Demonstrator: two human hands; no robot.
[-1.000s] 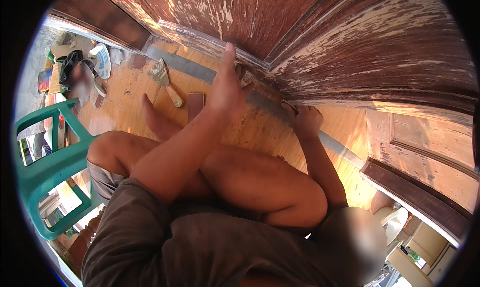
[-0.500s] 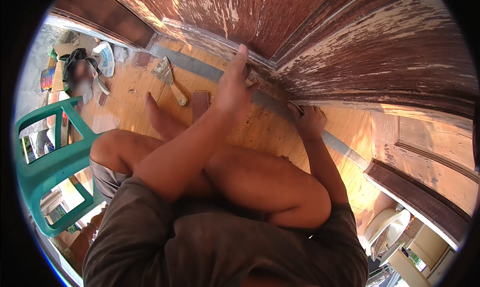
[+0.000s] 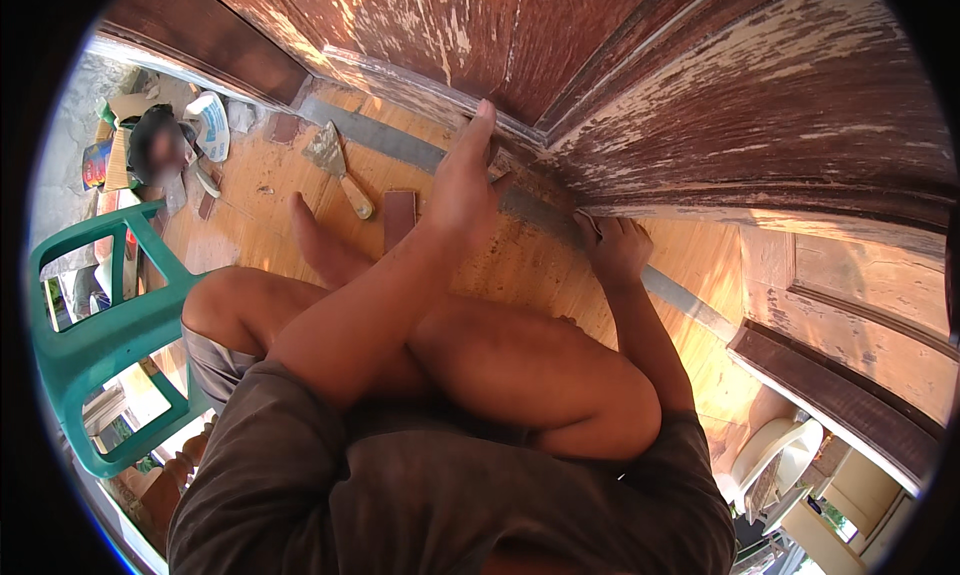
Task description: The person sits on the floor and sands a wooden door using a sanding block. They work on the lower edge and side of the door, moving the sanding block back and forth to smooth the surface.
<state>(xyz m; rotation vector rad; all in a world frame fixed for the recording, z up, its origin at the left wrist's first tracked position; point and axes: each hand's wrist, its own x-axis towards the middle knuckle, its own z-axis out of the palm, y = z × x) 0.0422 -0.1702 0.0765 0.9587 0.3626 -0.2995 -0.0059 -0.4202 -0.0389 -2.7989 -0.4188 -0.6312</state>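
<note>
A wooden door (image 3: 640, 115) with worn, flaking dark red-brown finish stands ahead of me. My left hand (image 3: 466, 190) is at its lower edge, thumb stretched upward and the other fingers curled in and mostly hidden. What those fingers hold, if anything, cannot be made out, and the hand is slightly blurred. Farther right, my right hand (image 3: 620, 250) grips the door's bottom edge with bent fingers. On the floor left of my left hand lie a scraper (image 3: 340, 170) with a broad blade and wooden handle, and a flat reddish-brown block (image 3: 400, 220).
My crossed bare legs (image 3: 530, 360) rest on the wood-patterned floor (image 3: 255, 220), which a grey strip crosses. At left stands a green plastic stool (image 3: 110, 340). Bags and scraps (image 3: 208, 125) lie behind it. At the lower right is a white rounded object (image 3: 780, 455) beside a dark ledge.
My left hand has shifted slightly toward me along the door's lower edge. The right hand keeps nearly the same place. The scraper and block have not moved.
</note>
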